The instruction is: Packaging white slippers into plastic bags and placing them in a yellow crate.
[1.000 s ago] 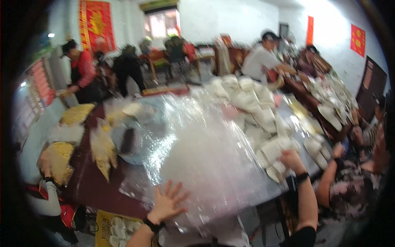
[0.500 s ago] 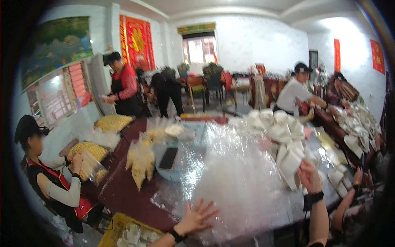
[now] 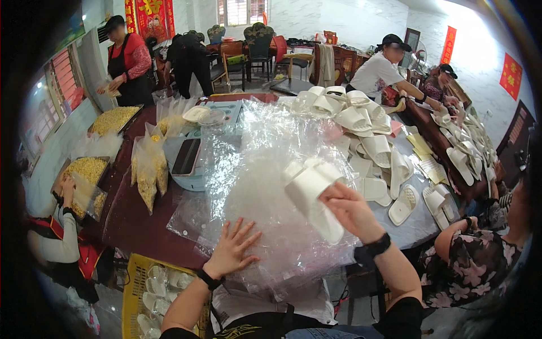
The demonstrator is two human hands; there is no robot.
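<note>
My right hand (image 3: pixel 351 210) grips white slippers (image 3: pixel 307 189), apparently a pair held together, above the middle of the table. Beneath them lies a spread stack of clear plastic bags (image 3: pixel 254 175). With fingers spread, my left hand (image 3: pixel 232 251) rests flat on the near left part of that stack and holds nothing. A heap of loose white slippers (image 3: pixel 375 148) is piled to the right and behind the bags.
A yellow crate (image 3: pixel 131 288) with bagged slippers stands below the table's near edge. A phone (image 3: pixel 186 156) lies on a light-blue box left of the bags, beside filled bags (image 3: pixel 149 166) of yellow pieces. Co-workers sit or stand left, right and behind.
My right hand has moved left from the slipper heap and now carries slippers over the bags. My left hand stays flat on them. The view has tilted down.
</note>
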